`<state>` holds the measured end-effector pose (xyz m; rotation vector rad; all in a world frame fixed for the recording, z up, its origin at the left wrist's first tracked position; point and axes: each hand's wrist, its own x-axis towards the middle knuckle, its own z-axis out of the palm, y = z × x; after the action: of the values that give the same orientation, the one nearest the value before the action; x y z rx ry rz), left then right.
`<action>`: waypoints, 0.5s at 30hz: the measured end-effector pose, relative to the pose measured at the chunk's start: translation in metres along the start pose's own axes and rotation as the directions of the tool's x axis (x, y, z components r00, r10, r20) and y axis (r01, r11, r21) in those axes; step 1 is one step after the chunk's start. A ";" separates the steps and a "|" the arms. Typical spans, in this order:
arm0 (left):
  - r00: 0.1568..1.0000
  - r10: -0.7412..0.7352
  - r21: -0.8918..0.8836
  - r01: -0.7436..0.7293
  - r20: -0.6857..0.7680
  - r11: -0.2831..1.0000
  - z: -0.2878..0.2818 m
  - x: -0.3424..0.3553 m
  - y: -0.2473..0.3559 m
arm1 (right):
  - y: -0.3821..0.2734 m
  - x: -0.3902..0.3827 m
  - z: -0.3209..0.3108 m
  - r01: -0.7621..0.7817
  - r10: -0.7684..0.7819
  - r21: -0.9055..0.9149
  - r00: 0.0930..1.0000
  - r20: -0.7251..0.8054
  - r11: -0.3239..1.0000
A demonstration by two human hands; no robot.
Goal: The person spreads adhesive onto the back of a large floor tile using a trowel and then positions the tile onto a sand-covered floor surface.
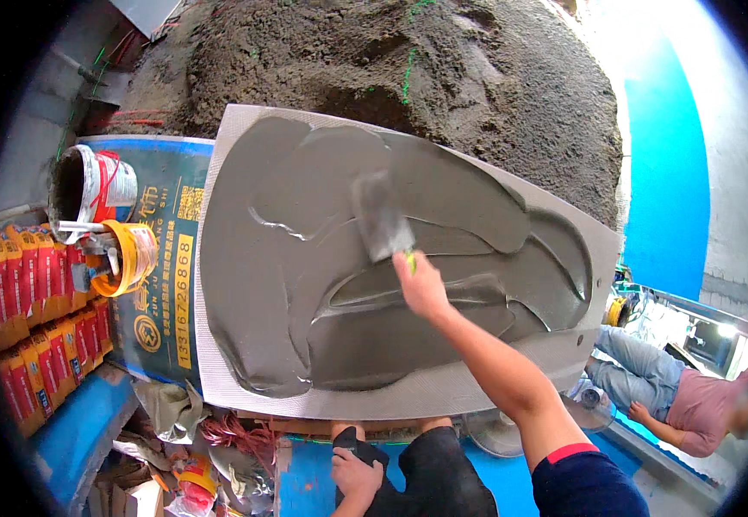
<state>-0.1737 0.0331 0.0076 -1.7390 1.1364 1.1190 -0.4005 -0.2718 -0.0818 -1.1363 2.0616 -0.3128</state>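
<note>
My right hand grips the yellow-green handle of a trowel. The trowel's flat blade, slightly blurred, lies against wet grey mortar near the middle of a large pale slab. The mortar coats most of the slab's ribbed face, with ridges and smooth swept patches. Along the slab's near edge and right side a paler strip shows. My left hand rests on the dark shorts over my left knee, holding nothing that I can see.
Damp sand and cement covers the floor beyond the slab. At left stand a white bucket, a yellow bucket with tools, and stacked red-and-yellow packages. A person in a pink shirt is at right. Bundled red cord lies near left.
</note>
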 end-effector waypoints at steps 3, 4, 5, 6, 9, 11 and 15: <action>0.997 0.010 0.082 -0.005 -0.071 0.997 0.008 0.000 -0.002 | -0.018 -0.019 -0.012 0.015 -0.006 -0.040 0.979 0.205 0.999; 0.998 0.012 0.101 -0.005 -0.065 0.995 0.007 0.000 0.002 | -0.024 -0.011 -0.015 0.051 -0.046 -0.032 0.987 0.151 0.998; 0.998 0.011 0.120 -0.004 -0.059 0.993 0.005 -0.002 0.007 | -0.031 0.006 -0.018 0.089 -0.086 -0.026 0.991 0.098 0.996; 0.998 -0.006 0.139 0.014 -0.057 0.990 0.004 -0.003 0.008 | -0.040 0.025 -0.016 0.131 -0.130 -0.012 0.990 0.054 0.991; 0.998 -0.002 0.160 0.011 -0.056 0.987 0.011 -0.003 0.013 | -0.058 0.092 -0.028 0.119 -0.123 -0.073 0.991 -0.047 0.990; 0.998 0.003 0.161 0.006 -0.057 0.987 0.015 -0.003 0.015 | -0.051 0.129 -0.038 0.089 -0.101 -0.133 0.991 -0.091 0.987; 0.998 -0.021 0.152 0.029 -0.055 0.988 0.010 -0.007 0.018 | -0.007 0.161 -0.077 -0.050 0.024 -0.152 0.985 -0.173 0.987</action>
<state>-0.1950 0.0385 0.0084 -1.6679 1.1970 0.9501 -0.5032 -0.4162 -0.1041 -1.1975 2.2882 -0.2414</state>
